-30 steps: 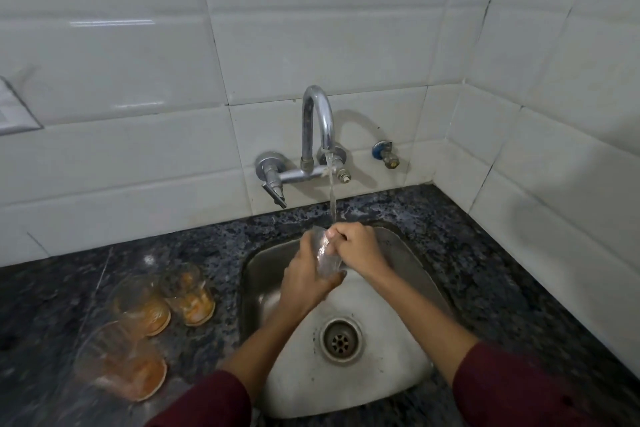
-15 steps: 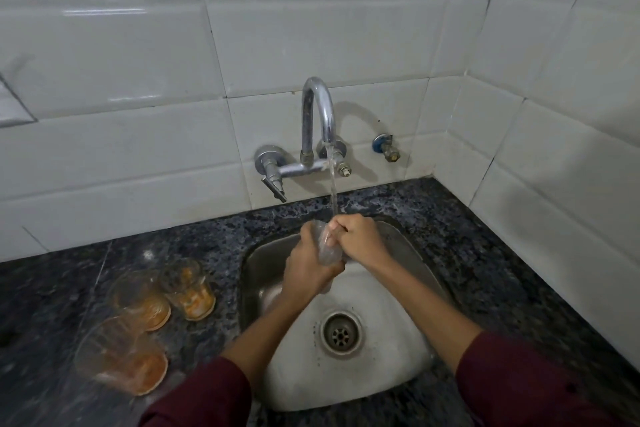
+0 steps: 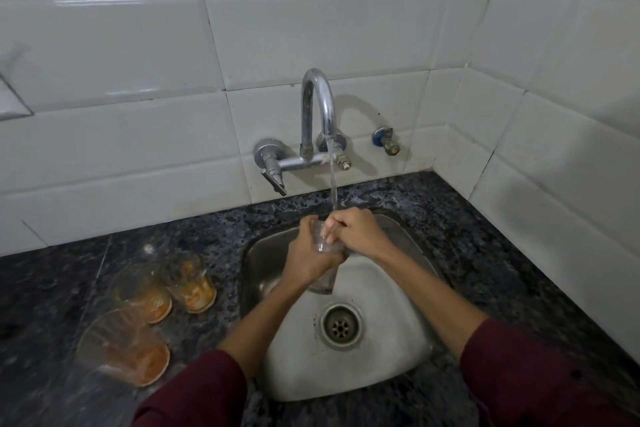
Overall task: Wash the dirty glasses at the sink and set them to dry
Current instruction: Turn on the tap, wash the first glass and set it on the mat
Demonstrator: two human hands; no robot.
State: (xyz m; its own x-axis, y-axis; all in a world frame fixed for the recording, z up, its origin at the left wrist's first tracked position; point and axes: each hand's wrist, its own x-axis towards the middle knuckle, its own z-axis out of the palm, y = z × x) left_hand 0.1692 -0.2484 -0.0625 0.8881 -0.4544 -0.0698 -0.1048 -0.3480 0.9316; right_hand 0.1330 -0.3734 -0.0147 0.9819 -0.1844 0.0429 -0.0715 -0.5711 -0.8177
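Note:
A clear glass (image 3: 322,242) is held over the steel sink (image 3: 398,350), right under the water running from the chrome tap (image 3: 317,104). My left hand (image 3: 306,255) grips the glass from the left side. My right hand (image 3: 356,230) curls over its rim, fingers at the mouth of the glass. Much of the glass is hidden by both hands. Three dirty glasses with orange residue stand on the counter left of the sink: one (image 3: 188,279), one (image 3: 143,291) and the nearest (image 3: 123,347).
Dark speckled granite counter (image 3: 485,253) surrounds the sink. The drain (image 3: 341,324) lies near the basin's middle. A small blue valve (image 3: 386,140) sticks out of the white tiled wall (image 3: 311,10), which turns a corner at the right.
The view has tilted slightly upward. Both hands stay on the glass under the stream, with small shifts of the right fingers at the rim.

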